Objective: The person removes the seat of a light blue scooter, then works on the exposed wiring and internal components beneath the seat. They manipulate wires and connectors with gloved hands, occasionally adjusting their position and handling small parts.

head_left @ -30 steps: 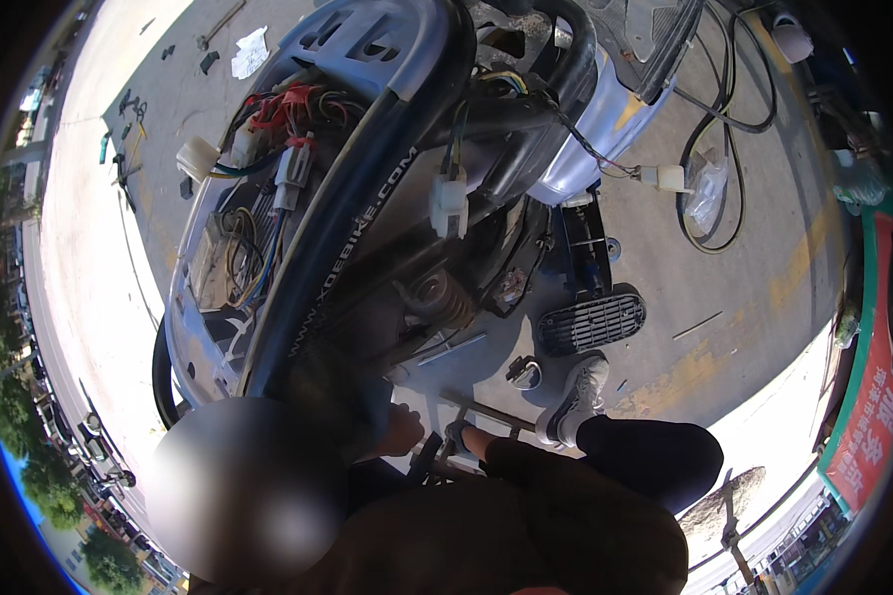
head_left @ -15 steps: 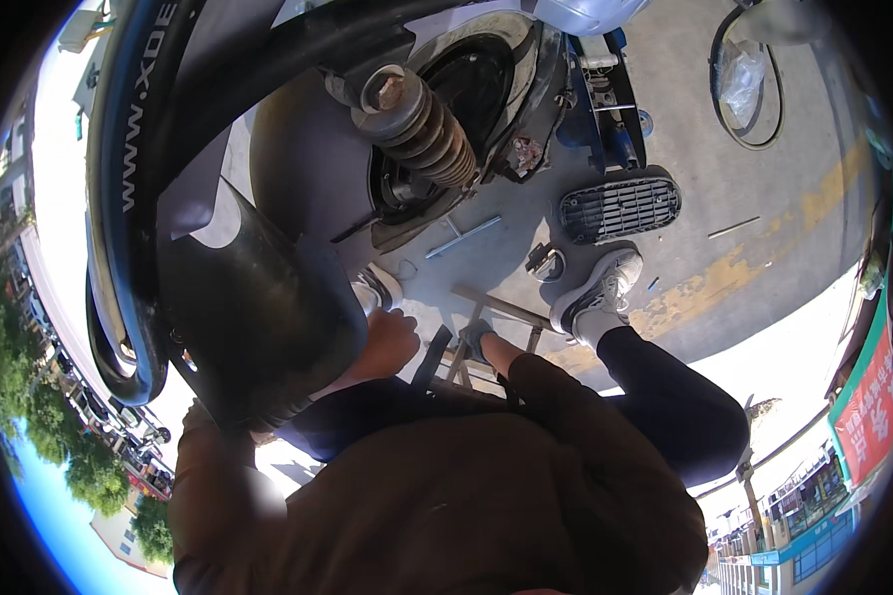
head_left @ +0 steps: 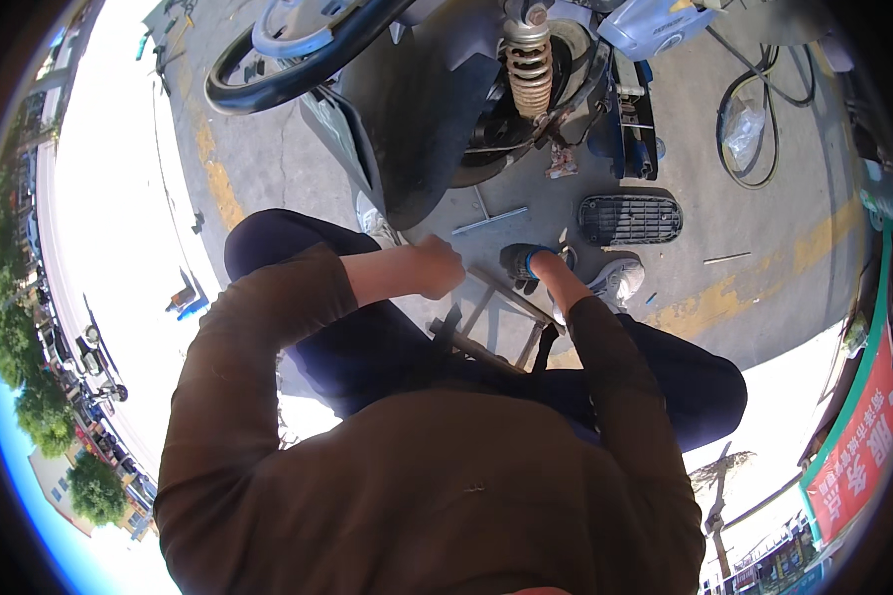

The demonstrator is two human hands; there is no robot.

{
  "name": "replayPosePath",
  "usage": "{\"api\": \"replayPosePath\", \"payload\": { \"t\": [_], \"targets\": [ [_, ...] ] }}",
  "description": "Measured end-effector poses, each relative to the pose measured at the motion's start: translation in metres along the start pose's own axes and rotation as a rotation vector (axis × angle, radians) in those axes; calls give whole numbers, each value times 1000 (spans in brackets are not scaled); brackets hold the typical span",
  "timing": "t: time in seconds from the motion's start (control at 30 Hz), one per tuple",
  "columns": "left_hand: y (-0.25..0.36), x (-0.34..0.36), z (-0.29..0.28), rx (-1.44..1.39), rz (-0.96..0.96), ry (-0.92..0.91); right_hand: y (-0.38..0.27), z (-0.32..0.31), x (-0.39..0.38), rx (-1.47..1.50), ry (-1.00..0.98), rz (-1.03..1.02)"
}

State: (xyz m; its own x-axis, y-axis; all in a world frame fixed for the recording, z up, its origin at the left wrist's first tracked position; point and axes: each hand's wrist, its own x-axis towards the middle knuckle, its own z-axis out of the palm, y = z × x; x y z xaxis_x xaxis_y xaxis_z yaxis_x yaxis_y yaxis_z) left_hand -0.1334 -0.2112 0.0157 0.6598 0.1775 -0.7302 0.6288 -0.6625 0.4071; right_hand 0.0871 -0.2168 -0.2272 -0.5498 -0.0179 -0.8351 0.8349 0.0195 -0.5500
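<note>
My left hand (head_left: 442,268) is bare and closed in a fist in front of my left knee; whatever it holds, if anything, is hidden. My right hand (head_left: 519,264), in a dark glove with a blue cuff, reaches down near the ground by my right shoe (head_left: 620,281). A small curved part (head_left: 569,255) lies just beside it, partly behind my wrist; the fingers do not show clearly. Ahead of both hands lies a T-shaped metal tool (head_left: 490,219). Beyond it stands a partly stripped scooter with a rusty coil-spring shock absorber (head_left: 529,69) and a dark body panel (head_left: 397,119).
A grey slatted plate (head_left: 631,220) lies right of my hands, below a blue-and-black frame part (head_left: 633,119). Farther right is a looped hose (head_left: 726,149) around a clear plastic bag (head_left: 744,134). A wooden stool frame (head_left: 478,315) stands between my legs. A thin rod (head_left: 727,259) lies on the ground.
My right hand has moved forward and right from the stool frame to near the curved part. My left fist has shifted forward and right. The scooter's handlebar and panel no longer cover my left arm.
</note>
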Motion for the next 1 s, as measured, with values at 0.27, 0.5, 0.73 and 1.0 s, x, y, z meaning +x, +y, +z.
{"api": "replayPosePath", "payload": {
  "t": [0.27, 0.5, 0.73, 1.0],
  "targets": [
    [16, 1, -6, 6, -103, -11, -111, -94, -261, -540, 701, -45],
    [76, 15, 27, -370, -155, 348, -100, -83, -344, -100, 1164, -470],
    [110, -42, 22, -548, -117, 782, -77, -80, -320, -173, 1236, -494],
    [146, -136, -39, -947, -50, 643, 7, -96, -300, -96, 1327, -350]
  ]
}}
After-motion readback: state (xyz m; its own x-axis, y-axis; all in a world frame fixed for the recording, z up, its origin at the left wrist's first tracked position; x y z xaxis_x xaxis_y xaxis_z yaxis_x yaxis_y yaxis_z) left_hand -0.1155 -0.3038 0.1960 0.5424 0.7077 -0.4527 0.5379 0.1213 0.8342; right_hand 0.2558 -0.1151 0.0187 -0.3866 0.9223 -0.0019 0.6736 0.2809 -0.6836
